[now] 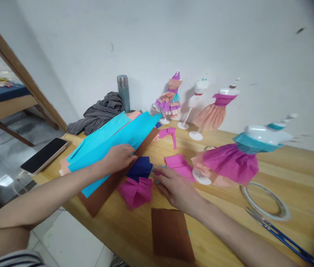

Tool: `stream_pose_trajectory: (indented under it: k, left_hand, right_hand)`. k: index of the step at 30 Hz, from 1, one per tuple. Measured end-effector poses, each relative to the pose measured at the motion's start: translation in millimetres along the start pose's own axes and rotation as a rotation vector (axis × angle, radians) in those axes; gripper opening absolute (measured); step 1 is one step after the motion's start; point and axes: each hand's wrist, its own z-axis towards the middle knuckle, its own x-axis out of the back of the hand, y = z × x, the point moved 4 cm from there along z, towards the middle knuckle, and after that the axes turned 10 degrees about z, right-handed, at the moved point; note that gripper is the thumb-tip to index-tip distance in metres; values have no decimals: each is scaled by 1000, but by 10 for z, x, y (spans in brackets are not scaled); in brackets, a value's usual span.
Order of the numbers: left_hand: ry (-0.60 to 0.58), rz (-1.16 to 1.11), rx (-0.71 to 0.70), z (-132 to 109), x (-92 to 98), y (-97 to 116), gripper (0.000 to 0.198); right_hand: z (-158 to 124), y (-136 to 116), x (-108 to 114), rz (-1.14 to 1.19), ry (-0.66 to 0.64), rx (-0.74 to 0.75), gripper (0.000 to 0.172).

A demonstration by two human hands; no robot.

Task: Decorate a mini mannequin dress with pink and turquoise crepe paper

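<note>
My left hand rests on a stack of bright blue paper sheets. Its fingers are curled, and what they hold, if anything, is hidden. Beneath the blue sheets, a long brown sheet sticks out. My right hand reaches over the table with its fingers stretched and slightly apart; small light-blue spots show at the fingertips. Just left of these fingertips lie a folded navy paper piece and a crumpled magenta piece. A flat magenta piece lies beyond the right hand.
Small dress forms stand along the wall, including one in a magenta-and-teal dress. A tape roll and blue-handled scissors lie at right. A brown rectangle is in front. Phone, striped cloth and flask are left.
</note>
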Motion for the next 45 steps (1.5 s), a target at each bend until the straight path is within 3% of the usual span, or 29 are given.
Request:
stream_pose_trajectory:
  k: [3, 6, 9, 15, 18, 21, 24, 29, 31, 33, 36, 38, 40, 43, 45]
  left_hand:
    - [45, 84, 218, -4, 20, -443, 30]
    - [-123, 177, 354, -72, -124, -830, 39]
    - [-245, 187, 361, -144, -282, -1001, 47]
    - [-221, 161, 320, -70, -333, -886, 46]
    - [-220, 155, 323, 22, -311, -842, 49]
    - [-228, 155, 335, 103, -276, -850, 51]
    - [-235, 157, 331, 126, -229, -782, 38]
    - [-199, 133, 218, -60, -159, -255, 23]
    - [-190, 122, 180, -185, -143, -44, 27]
    - [-170, 93, 153, -310, -113, 34, 35]
    - [-16, -33, 188, -510, 15, -198, 38]
    - [61, -55, 365, -691, 98, -546, 33]
    - [-116, 34, 449, -890, 57, -838, 30]
    - [-474, 78, 407, -1185, -177, -1023, 16]
    - [-515, 86, 394, -1316, -326, -1032, 19]
  right_hand:
    - [-30, -22, 24, -1, 7, 7, 19]
    - [-49, -85, 55, -18, 19, 19, 21]
    - [-76, -247, 46, -41, 2, 64, 24]
    - [-296, -788, -222, -75, -153, 320, 17]
    - [-423, -909, -319, -68, -230, 370, 15]
    - [-467, -860, -280, -74, -278, 315, 14]
    - [-429, -732, -184, -98, -326, 235, 18]
    - [-238, -542, -163, -143, -367, 173, 36]
    - [-128, -478, -202, -171, -353, 158, 49]
    - [-9, -426, -249, -195, -339, 138, 60]
    - [147, -402, -310, -227, -301, 144, 58]
    - [216, -423, -338, -244, -249, 181, 49]
    - [250, -454, -359, -248, -193, 227, 40]
    - [263, -484, -390, -227, -154, 284, 35]
    - [266, -482, -410, -204, -158, 295, 36]
